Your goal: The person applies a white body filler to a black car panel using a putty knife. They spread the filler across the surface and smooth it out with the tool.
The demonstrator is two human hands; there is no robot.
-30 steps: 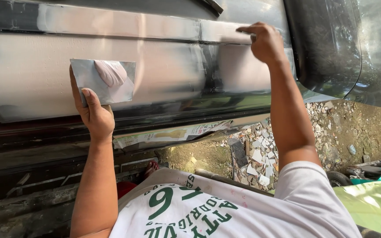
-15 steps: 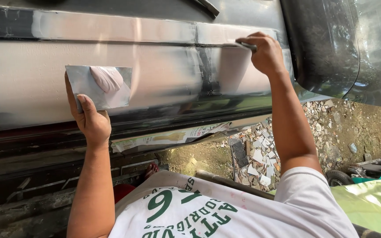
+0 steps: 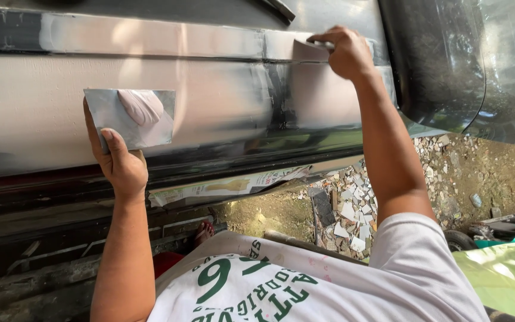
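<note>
Two flat metal blades are in hand against a vehicle's side panel [image 3: 210, 101]. One is a square plate [image 3: 131, 118] carrying a lump of pinkish filler [image 3: 142, 106]; the left hand [image 3: 120, 164] grips it from below, thumb lying up over the lower left corner and fingers hidden behind it, so the plate stands nearly upright just in front of the pale, sanded band of the panel. The other is a small spreader [image 3: 310, 50], its thin edge laid against the panel's upper ridge near the right end; the right hand [image 3: 344, 53] is closed on it from the right, knuckles up and fingers curled over the blade's top edge. The two hands are well apart, the left low and to the left, the right high and to the right. Between them a dark vertical seam [image 3: 278, 95] crosses the panel, grey primer showing on either side of it. Along the panel's lower edge a strip of masking paper [image 3: 227, 186] hangs loose. Right of the spreader a dark curved fender [image 3: 436, 65] bulges out. Below lie bare earth and a scatter of broken rubble [image 3: 353, 211]. At the bottom a white shirt [image 3: 329, 280] with green lettering fills the foreground, and a green sheet [image 3: 508, 280] lies at the lower right.
</note>
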